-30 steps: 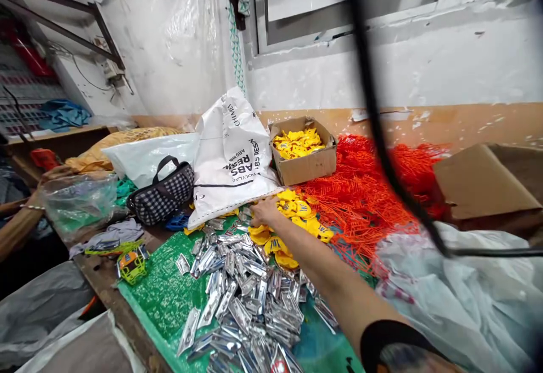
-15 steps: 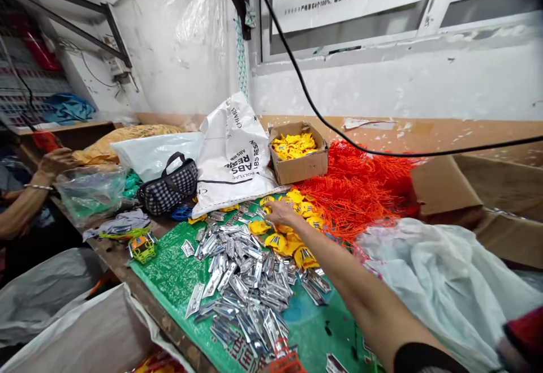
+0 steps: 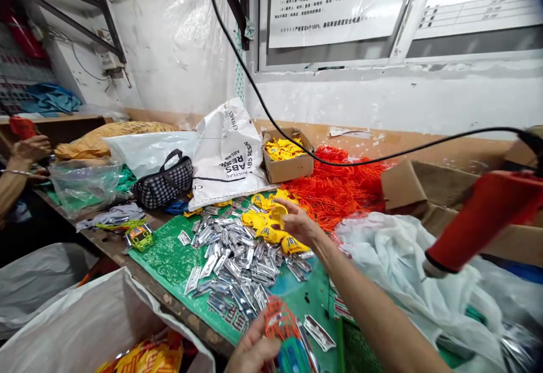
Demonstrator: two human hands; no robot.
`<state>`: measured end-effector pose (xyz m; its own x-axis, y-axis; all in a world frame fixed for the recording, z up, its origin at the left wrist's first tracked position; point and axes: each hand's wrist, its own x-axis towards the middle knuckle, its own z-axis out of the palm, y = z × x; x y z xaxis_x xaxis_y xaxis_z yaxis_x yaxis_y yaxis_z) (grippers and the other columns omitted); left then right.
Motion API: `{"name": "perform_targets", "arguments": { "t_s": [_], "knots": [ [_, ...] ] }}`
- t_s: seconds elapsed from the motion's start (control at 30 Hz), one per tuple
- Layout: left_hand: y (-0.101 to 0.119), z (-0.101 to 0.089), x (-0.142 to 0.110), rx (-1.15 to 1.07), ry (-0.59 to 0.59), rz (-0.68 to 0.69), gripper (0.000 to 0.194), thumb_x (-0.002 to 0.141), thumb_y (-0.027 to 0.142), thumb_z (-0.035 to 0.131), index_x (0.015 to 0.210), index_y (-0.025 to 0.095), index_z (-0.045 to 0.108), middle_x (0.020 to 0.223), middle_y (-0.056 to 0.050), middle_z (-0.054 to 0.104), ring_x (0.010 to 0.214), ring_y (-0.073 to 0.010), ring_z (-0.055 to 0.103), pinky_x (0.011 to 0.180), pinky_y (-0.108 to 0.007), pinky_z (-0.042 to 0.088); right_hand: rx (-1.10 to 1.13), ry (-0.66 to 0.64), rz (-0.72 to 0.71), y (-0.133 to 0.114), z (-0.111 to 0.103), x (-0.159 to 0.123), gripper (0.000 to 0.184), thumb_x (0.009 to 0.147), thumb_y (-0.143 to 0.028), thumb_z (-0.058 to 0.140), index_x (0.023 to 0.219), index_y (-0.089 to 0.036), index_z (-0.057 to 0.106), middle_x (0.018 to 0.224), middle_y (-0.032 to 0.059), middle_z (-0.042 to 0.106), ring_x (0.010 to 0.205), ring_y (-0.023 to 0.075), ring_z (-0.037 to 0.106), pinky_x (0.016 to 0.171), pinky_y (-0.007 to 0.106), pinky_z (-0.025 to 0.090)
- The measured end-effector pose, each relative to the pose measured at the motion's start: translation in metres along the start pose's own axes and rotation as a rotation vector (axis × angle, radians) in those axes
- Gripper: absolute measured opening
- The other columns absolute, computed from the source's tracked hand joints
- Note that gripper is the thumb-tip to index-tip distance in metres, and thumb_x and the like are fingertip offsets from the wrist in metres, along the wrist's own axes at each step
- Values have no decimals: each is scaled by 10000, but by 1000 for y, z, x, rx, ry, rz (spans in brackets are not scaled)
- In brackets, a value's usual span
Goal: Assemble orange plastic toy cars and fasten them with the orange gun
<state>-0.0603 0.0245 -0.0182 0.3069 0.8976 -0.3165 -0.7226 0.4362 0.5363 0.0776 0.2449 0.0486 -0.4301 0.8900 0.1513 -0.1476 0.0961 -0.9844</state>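
My left hand (image 3: 254, 346), low in the view, is closed round a teal plastic part with an orange lattice piece (image 3: 280, 317), resembling part of a toy vehicle. Reaching over the far side of the table, my right hand (image 3: 299, 223) has its fingers curled round a curved yellow plastic piece (image 3: 278, 214). More yellow pieces with blue marks (image 3: 292, 244) lie just below that hand. Between the hands spreads a heap of shiny silver plates (image 3: 237, 260) on the green table cover (image 3: 165, 260). A single silver plate (image 3: 319, 332) rests right of my left hand.
A red electric screwdriver (image 3: 483, 223) hangs on a black cable at right. Behind stand a carton of yellow pieces (image 3: 291, 169), orange lattice pieces (image 3: 339, 186) and a white sack (image 3: 229, 163). A co-worker's hand (image 3: 29, 149) holds a red tool at far left.
My right hand has drawn back toward me from the yellow pile with a yellow piece. My left hand has risen into view with the orange lattice part. The screwdriver shows more fully.
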Motion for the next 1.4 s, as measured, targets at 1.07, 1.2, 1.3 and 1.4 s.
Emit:
{"name": "perform_targets", "arguments": {
  "t_s": [1.07,1.2,1.3,1.4],
  "knots": [
    [-45,70,-100,576,-258,191,546,799,160,670,1337,229,616,1254,-59,681,1228,-271,554,1081,-358,392,-311,195,-83,-22,80,-306,563,769,-302,709,1308,-277,548,1458,97,490,1367,278,445,1163,470,291],
    [-45,53,-93,742,-167,284,546,795,136,604,1336,208,615,1298,-65,648,1198,-260,567,1069,-360,409,-276,267,-1,-8,87,-302,858,730,-278,729,1488,-253,328,1461,118,492,1334,269,485,1148,453,330],
    [-47,40,-89,965,-123,432,538,761,71,557,1271,205,663,1190,-50,672,1087,-221,608,996,-320,462,-371,333,109,-4,90,-301,711,704,-311,745,1371,-206,520,1337,122,589,1219,307,557,1085,478,398],
    [-49,32,-89,1130,-150,529,475,801,70,556,1237,212,679,1070,-43,679,983,-195,631,905,-295,512,-301,357,184,0,89,-303,671,649,-261,785,1291,-208,599,1243,104,651,1104,310,619,1020,490,457]
  ]
}}
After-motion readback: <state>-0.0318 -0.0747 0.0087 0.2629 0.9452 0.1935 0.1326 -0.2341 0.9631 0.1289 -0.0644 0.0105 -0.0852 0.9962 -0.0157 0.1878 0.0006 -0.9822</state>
